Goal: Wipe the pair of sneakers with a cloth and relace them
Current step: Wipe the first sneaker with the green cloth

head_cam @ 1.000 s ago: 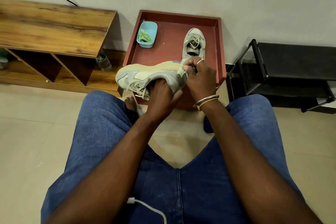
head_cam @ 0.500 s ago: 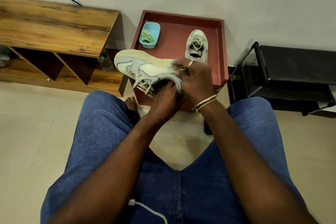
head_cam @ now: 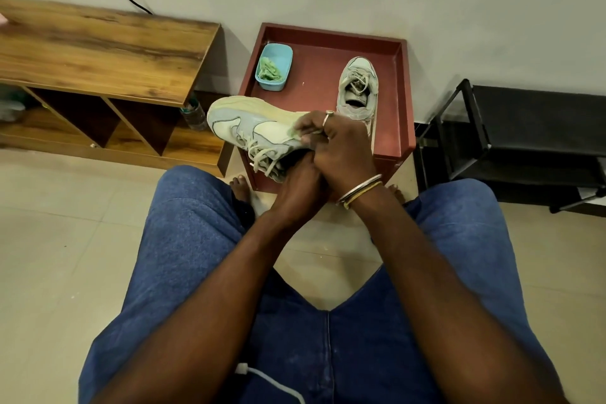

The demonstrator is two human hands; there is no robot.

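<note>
— State of the right grip?
— Fingers of the right hand (head_cam: 337, 147) are curled, pinching a green cloth (head_cam: 292, 132) against the side of the sneaker (head_cam: 249, 128).
— And the left?
— The left hand (head_cam: 301, 187) grips that sneaker from beneath, at the collar; its fingertips are hidden.
— Location?
— Held in the air, on its side, toe left — at the front left corner of the bench (head_cam: 328, 52). The second sneaker (head_cam: 357, 88) stands on it, right side. A tub (head_cam: 272, 85) sits back left.
</note>
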